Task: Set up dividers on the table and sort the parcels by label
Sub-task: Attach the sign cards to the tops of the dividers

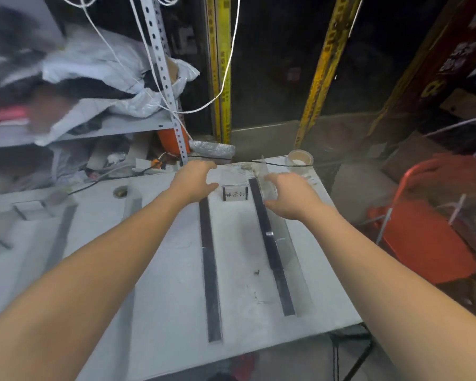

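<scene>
The right hand, just right of centre frame, has its thumb on top and its fingers curled underneath. It seems to pinch the far end of a clear divider between them, though the panel is transparent and blurred there, so the contact is hard to confirm. The clear divider stands on edge along the right black strip and runs from the hand toward the lower right of the table. The right forearm reaches in from the lower right corner, nearly straight, with the wrist level.

The left hand, just left of centre, holds nothing. Its palm faces down, the fingers stretch forward and are loosely spread, and the thumb points toward the right hand. It hovers over the far end of the left black strip, which runs down the table toward the bottom edge of the frame. The left forearm comes in from the lower left corner.

Between the two hands, and between the two strips, a small label stand with printed characters stands upright on the table. A tape roll sits at the table's far right corner. White bags are piled on a shelf at upper left, and an orange chair stands at the right edge.
</scene>
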Action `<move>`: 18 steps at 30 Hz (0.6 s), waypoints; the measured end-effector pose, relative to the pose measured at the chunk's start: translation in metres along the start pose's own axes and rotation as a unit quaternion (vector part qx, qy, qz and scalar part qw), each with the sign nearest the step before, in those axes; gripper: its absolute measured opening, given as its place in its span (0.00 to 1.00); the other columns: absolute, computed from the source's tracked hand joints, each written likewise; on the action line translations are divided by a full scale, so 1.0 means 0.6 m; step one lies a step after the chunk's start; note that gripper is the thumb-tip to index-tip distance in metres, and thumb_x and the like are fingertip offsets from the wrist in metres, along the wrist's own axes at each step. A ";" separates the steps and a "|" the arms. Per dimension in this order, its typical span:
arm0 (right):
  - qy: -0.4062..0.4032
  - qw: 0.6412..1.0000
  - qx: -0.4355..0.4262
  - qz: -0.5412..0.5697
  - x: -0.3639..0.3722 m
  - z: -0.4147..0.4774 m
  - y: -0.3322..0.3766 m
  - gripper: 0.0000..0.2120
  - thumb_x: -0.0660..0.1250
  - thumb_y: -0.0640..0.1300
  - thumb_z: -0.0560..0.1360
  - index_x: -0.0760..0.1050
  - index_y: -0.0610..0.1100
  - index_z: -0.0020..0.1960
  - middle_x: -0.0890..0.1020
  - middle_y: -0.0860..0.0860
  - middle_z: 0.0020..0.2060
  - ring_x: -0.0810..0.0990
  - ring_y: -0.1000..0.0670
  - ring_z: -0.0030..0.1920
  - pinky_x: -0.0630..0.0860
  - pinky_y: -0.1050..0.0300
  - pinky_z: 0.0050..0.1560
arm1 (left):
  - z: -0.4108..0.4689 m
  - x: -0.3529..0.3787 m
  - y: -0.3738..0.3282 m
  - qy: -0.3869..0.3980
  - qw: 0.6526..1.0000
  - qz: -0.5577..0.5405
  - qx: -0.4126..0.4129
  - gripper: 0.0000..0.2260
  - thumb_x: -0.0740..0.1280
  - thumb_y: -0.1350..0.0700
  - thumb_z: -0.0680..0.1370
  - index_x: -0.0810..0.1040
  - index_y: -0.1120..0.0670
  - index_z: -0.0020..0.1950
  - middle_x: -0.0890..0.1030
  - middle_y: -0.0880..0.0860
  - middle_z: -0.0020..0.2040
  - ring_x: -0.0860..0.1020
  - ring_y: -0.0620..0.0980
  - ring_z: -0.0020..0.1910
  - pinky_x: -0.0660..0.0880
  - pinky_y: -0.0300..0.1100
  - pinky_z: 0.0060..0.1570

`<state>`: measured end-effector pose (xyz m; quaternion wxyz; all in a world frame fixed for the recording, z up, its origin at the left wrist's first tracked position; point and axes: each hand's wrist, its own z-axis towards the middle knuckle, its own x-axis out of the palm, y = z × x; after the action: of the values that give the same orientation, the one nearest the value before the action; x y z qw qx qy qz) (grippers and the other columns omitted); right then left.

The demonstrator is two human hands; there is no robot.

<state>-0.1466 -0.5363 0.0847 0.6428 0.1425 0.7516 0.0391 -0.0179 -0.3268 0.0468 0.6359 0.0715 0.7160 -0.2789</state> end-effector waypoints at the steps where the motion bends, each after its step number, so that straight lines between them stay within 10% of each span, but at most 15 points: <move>1: -0.004 1.000 -0.011 -0.005 0.000 -0.013 0.018 0.28 0.69 0.50 0.75 0.69 0.48 0.73 0.78 0.45 0.65 0.75 0.41 0.65 0.76 0.47 0.61 | -0.035 -0.012 0.005 -0.013 1.000 0.008 -0.010 0.26 0.71 0.48 0.76 0.72 0.52 0.72 0.76 0.53 0.69 0.74 0.56 0.66 0.74 0.54 0.63; 18: 0.017 0.982 -0.190 0.010 0.094 -0.198 0.397 0.28 0.67 0.50 0.77 0.66 0.49 0.76 0.75 0.47 0.69 0.73 0.43 0.68 0.75 0.48 0.60 | -0.578 -0.155 0.234 -0.046 0.961 0.079 -0.262 0.26 0.67 0.42 0.76 0.70 0.49 0.72 0.76 0.52 0.68 0.74 0.56 0.66 0.75 0.52 0.58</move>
<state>-0.2314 -0.2787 0.1086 0.6446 0.0244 0.7400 0.1904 -0.2390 -0.0159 0.1042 0.6845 -0.0536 0.7263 -0.0332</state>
